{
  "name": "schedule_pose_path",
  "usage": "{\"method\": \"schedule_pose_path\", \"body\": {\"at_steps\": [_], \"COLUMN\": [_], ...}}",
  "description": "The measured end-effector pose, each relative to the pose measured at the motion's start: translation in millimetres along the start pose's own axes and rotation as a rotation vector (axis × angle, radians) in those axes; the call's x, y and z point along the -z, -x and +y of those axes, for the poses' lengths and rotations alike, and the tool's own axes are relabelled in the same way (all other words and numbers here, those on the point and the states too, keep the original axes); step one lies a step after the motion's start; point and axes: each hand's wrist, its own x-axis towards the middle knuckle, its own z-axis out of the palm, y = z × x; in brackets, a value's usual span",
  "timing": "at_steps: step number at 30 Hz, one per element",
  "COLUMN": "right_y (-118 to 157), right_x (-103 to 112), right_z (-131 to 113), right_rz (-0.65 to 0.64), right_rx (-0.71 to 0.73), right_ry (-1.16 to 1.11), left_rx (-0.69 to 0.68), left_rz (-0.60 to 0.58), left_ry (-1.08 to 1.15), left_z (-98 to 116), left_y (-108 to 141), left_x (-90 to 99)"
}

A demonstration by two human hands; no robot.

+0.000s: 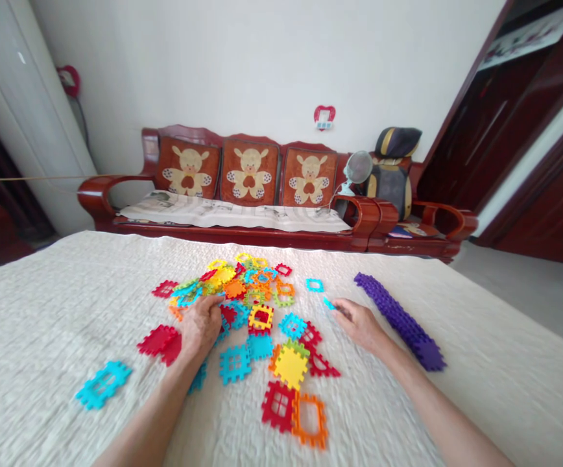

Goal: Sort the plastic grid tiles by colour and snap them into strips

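My right hand (358, 322) pinches a small light-blue plastic piece (329, 303) between thumb and fingers, just above the cloth. Close by, a light-blue open-frame tile (314, 285) lies flat. My left hand (204, 322) is at the near left side of a heap of notched building tiles (235, 288) in yellow, orange, red, green and blue. Its fingers are curled together, and what they hold, if anything, is hidden. Red tiles (157, 340) lie beside my left wrist. Between my arms are a yellow solid tile (291, 365), a red window tile (279, 405) and an orange frame tile (309, 420).
A long row of overlapping purple tiles (398, 318) lies right of my right hand. One blue window tile (104, 384) sits apart at the left. Beyond the quilted table cover (480, 363) stand a wooden sofa (250, 235) with bear cushions and a small fan (359, 168).
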Motion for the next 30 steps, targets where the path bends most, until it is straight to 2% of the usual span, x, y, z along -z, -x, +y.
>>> {"method": "schedule_pose_path", "body": {"at_steps": [2, 4, 13, 20, 27, 30], "right_y": [1.0, 0.9, -6.1, -16.3, -17.3, -16.0], "right_x": [-2.1, -4.3, -7.1, -7.7, -3.9, -6.7], "right_z": [-2.5, -4.4, 1.4, 14.0, 25.3, 27.4], "right_rz": [-0.029, -0.052, 0.151, 0.166, 0.354, 0.410], "right_rx": [-0.087, -0.124, -0.207, -0.288, -0.356, -0.272], "right_ry": [-0.160, -0.229, 0.175, 0.157, 0.168, 0.113], "left_rx": [0.001, -0.007, -0.036, -0.016, 0.002, 0.003], "left_rz": [0.006, 0.013, 0.026, 0.004, -0.007, 0.004], "left_ry": [-0.008, -0.012, -0.007, -0.007, -0.010, -0.020], "left_z": [-1.2, -2.0, -2.7, -2.5, 1.8, 1.6], "left_y": [-0.3, -0.4, -0.6, -0.7, -0.8, -1.1], "left_x": [-1.2, -2.1, -2.0, -1.6, 0.9, 0.7]}}
